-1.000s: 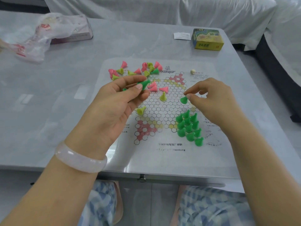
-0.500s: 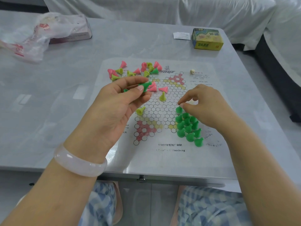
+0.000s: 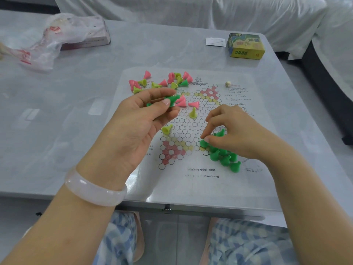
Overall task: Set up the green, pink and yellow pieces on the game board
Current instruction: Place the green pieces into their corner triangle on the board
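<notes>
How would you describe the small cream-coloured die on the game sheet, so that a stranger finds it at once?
Start from the white game board in the middle of the grey table. Look at its far right part, beside the printed rules text, nearer the yellow box. There lies the die, alone: a small cream cube, while all pieces around are coloured cones.

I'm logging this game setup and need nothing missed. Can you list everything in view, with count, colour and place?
Printed paper game board: one, white, table centre.
Green cone pieces: cluster, exact count unclear, board's near right corner.
Pink and yellow cone pieces: loose pile with one green, board's far left.
Yellow cones: two, mid-board.
Small die: one, cream, board's far right.
Cardboard box: one, yellow-green, far right.
Paper slip: one, white, beside the box.
Plastic bag: one, clear, on a pink box, far left.
Bangle: one, pale, left wrist.
Left hand: holds green cones.
Right hand: pinches a green cone at the cluster.
</notes>
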`<state>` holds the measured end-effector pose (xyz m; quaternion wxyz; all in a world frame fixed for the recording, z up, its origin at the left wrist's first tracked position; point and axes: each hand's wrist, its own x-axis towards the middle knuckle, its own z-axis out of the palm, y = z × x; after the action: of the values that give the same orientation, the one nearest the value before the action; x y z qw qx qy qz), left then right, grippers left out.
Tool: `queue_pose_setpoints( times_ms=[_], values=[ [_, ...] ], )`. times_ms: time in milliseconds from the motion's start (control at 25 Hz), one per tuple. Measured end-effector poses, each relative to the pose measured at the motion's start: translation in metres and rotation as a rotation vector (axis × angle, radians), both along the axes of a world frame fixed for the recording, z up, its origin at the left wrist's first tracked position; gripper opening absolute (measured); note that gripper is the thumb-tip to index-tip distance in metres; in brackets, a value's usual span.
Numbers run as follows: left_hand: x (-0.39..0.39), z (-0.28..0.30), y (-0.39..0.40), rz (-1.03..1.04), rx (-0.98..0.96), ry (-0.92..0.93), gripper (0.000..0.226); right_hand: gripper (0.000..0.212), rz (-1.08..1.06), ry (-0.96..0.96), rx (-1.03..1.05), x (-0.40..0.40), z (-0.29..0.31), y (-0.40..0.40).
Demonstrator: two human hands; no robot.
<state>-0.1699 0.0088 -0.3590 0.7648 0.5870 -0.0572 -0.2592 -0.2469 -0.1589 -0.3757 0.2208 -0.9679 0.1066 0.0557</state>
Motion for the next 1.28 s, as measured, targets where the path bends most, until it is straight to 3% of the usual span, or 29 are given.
queue_pose_setpoints(
  times_ms=[560,920,1280],
  values=[
    [0.001,-0.002,0.001,-0.058,0.032,-0.038,0.02,0.01,0.023,0.052,-0.012,-0.002,0.002,0.0],
    [-0.011,-0.009,-0.011,-0.119,0.189,-0.083,0.009,0.013,0.058,-0.494,0.308,0.0,0.01,0.015],
    [-0.013,-0.011,-0.014,-0.141,0.253,-0.106,0.005,0.004,0.03,-0.516,0.349,-0.002,0.013,0.015]
  ],
)
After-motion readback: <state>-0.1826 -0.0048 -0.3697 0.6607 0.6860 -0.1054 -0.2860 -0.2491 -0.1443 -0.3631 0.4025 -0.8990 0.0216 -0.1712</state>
